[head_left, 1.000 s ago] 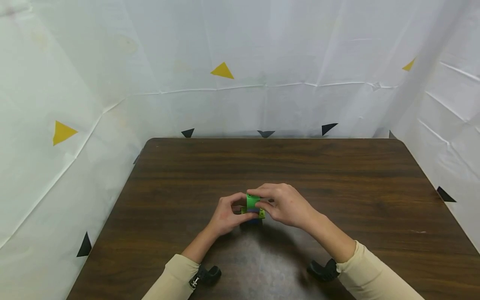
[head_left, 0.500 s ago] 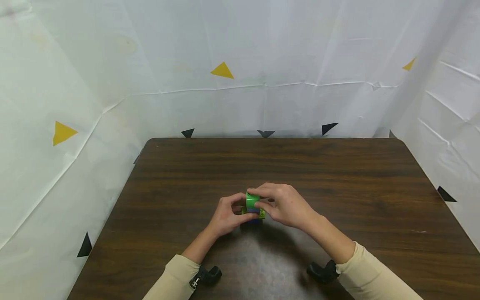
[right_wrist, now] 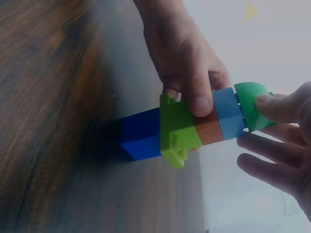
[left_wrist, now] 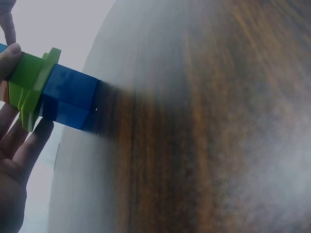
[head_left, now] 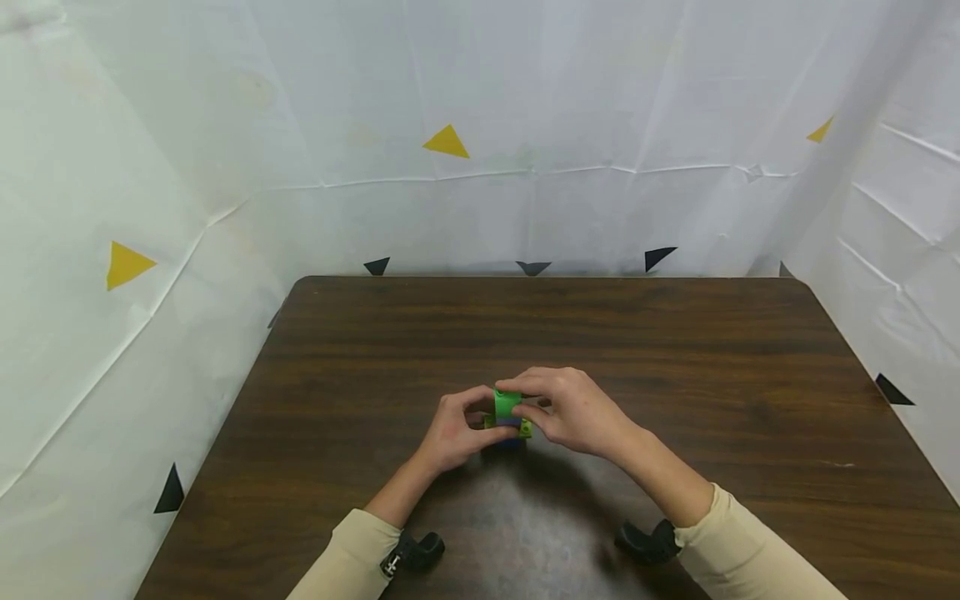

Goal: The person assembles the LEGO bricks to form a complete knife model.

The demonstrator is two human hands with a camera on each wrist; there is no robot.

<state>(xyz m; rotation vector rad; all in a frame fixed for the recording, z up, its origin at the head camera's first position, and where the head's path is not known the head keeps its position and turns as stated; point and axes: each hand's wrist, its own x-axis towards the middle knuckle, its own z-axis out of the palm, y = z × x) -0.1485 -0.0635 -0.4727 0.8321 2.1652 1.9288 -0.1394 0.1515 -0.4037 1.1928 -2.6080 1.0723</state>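
A stack of toy building blocks stands upright on the table, mid-front. From the bottom it has a dark blue block [right_wrist: 142, 136], a lime green winged block [right_wrist: 182, 128], a brown block [right_wrist: 209, 132], a light blue block [right_wrist: 227, 114] and a rounded green block [head_left: 506, 405] on top. My left hand [head_left: 452, 432] grips the stack around the brown and lime green blocks, thumb on the near side. My right hand [head_left: 579, 410] pinches the rounded green block between thumb and fingers. A narrow gap shows between that block and the light blue one in the right wrist view.
The dark wood-grain table [head_left: 360, 350] has rounded far corners. White sheeting [head_left: 480, 75] with yellow and black triangles hangs behind it and at both sides. Black wrist mounts [head_left: 422, 552] stick out from both sleeves over the table's near part.
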